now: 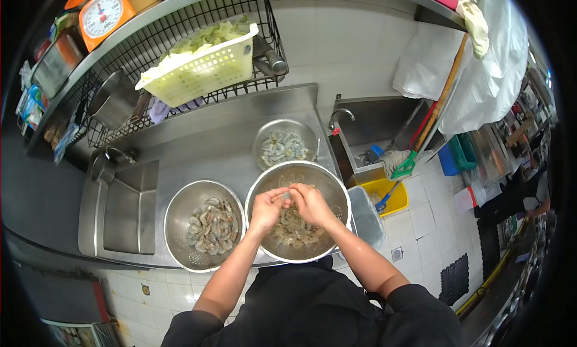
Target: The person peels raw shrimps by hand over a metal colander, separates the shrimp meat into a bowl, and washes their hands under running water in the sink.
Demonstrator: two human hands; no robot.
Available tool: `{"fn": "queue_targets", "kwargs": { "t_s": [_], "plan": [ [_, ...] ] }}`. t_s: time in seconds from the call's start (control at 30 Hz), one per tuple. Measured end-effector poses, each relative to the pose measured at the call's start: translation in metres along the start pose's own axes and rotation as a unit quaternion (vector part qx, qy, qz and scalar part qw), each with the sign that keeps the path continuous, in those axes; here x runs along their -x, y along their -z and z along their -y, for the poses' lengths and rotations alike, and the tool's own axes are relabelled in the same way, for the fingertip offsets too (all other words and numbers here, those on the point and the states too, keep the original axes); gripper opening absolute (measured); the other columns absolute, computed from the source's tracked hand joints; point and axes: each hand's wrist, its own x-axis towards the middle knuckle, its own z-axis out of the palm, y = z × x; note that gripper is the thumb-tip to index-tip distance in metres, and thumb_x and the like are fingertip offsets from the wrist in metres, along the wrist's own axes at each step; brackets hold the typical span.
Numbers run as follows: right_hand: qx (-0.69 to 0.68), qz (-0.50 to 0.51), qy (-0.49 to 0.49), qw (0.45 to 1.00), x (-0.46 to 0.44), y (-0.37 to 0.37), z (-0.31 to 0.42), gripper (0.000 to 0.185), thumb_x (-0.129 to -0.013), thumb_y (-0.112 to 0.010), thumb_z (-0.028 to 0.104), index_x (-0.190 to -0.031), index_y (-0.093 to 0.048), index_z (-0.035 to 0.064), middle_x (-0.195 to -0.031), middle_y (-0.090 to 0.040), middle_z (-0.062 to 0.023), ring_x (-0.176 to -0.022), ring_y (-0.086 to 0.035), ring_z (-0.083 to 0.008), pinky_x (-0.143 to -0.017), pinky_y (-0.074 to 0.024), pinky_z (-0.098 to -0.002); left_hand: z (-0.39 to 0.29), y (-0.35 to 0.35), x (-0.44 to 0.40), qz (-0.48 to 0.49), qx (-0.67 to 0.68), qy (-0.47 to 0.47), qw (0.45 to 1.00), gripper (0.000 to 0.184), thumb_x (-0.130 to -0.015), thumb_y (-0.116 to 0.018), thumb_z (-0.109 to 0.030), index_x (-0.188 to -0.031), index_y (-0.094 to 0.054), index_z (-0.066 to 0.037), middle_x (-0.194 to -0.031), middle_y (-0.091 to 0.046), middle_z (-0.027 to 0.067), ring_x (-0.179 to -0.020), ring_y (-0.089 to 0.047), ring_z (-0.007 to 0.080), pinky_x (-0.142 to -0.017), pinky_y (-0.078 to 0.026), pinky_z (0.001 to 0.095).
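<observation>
The wide head-worn view looks forward and steeply down from above the torso (300, 308) at bottom centre, with the left hand (268, 210) and right hand (311, 206) close below, mid-frame, and the tiled wall (348, 40) at top centre.

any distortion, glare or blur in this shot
Head view: wide-angle bend, the shelf bowing, corners black; head view: plastic basket brightly lit, its left end near washed out; head view: left hand and right hand fairly clear, the grey piece between them too small to make out.
</observation>
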Motion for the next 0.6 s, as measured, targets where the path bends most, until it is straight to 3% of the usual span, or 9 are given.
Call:
{"fn": "queue_targets", "kwargs": {
  "t_s": [0.07,0.17,0.4,0.47,0.6],
  "plan": [
    [-0.062,0.041,-0.04,0.996,-0.003,0.001,0.008,0.016,-0.094,-0.054,0.009,-0.1,-0.063,-0.0023,-0.083,-0.064,-0.0235,-0.078,-0.066,-0.0388,-0.068,-0.05,-0.0428,-0.006,-0.008,0.007,-0.047,-0.041,-0.032,0.998,0.025,-0.092,-0.053,0.002,-0.114,-0.064,0.007,-0.082,-0.07,0.0105,-0.072,-0.064,0.0111,-0.07,-0.053,0.0234],
    [-0.03,0.041,-0.029,0.998,-0.009,0.003,0.013,0.014,-0.092,-0.052,0.007,-0.089,-0.06,-0.0043,-0.082,-0.062,-0.0235,-0.077,-0.063,-0.04,-0.068,-0.0481,-0.0452,-0.015,-0.011,0.004,-0.065,-0.028,-0.044,0.996,0.024,-0.089,-0.06,0.003,-0.112,-0.063,0.011,-0.084,-0.07,0.0119,-0.068,-0.063,0.0118,-0.07,-0.054,0.0254],
    [-0.043,0.096,0.03,0.994,-0.012,0.01,0.017,0.009,-0.086,-0.052,0.001,-0.087,-0.059,-0.0048,-0.084,-0.063,-0.0232,-0.077,-0.063,-0.0408,-0.07,-0.0504,-0.0442,-0.015,-0.003,0.0,-0.057,0.043,-0.031,0.997,0.017,-0.086,-0.065,0.002,-0.102,-0.065,0.01,-0.082,-0.07,0.0128,-0.069,-0.064,0.0158,-0.07,-0.053,0.0272],
    [0.054,0.098,0.092,0.989,-0.01,0.013,0.022,0.007,-0.084,-0.054,0.001,-0.086,-0.058,-0.0053,-0.084,-0.063,-0.0234,-0.08,-0.063,-0.0409,-0.073,-0.0514,-0.0456,-0.01,0.001,-0.003,-0.06,0.069,-0.022,0.996,0.016,-0.084,-0.068,0.002,-0.099,-0.067,0.008,-0.084,-0.07,0.0143,-0.071,-0.065,0.0151,-0.067,-0.053,0.0266],
    [0.132,0.108,0.092,0.981,-0.009,0.013,0.026,0.01,-0.083,-0.055,0.003,-0.087,-0.057,-0.0054,-0.084,-0.063,-0.0245,-0.079,-0.064,-0.0417,-0.072,-0.0517,-0.0479,-0.007,0.005,-0.005,-0.046,0.191,0.037,0.98,0.015,-0.082,-0.071,0.002,-0.096,-0.069,0.006,-0.084,-0.07,0.0133,-0.075,-0.066,0.0155,-0.07,-0.052,0.0273]
  ]
}}
